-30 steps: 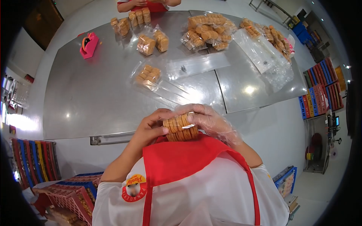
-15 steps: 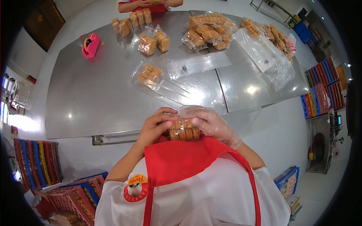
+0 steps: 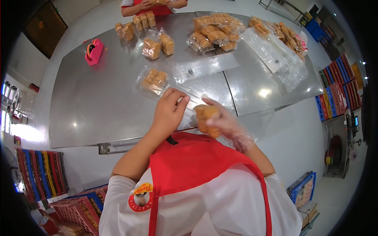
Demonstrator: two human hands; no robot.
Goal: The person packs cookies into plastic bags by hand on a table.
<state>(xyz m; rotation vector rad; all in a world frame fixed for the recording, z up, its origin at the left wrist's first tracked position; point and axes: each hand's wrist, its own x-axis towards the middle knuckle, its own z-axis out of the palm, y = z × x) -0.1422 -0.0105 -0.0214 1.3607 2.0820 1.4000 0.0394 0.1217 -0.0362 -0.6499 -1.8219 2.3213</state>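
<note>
A clear plastic bag of round golden biscuits [image 3: 204, 118] is tilted above the table's near edge, in front of my apron. My right hand [image 3: 226, 124], in a clear plastic glove, is wrapped round its filled part. Bare, my left hand [image 3: 170, 109] has thumb and forefinger pinched at the left, where clear film stretches between the hands; its exact grip on the film is hard to make out. Beyond my left hand another bagged pack of biscuits [image 3: 154, 80] lies on the steel table [image 3: 98, 114]. Flat empty bags [image 3: 206, 67] lie to its right.
Two packed bags [image 3: 151, 48] stand farther back, near rows of biscuits [image 3: 143, 20]. A pink tape dispenser [image 3: 94, 52] is at the left. A heap of bagged biscuits [image 3: 216, 31] and a plastic sheet [image 3: 271, 59] lie at the right. Across the table a co-worker's hands [image 3: 155, 3] hold something.
The biscuit bag has moved from between both hands at my apron to my right hand, and turned. My left hand has lifted forward and left, away from the biscuits.
</note>
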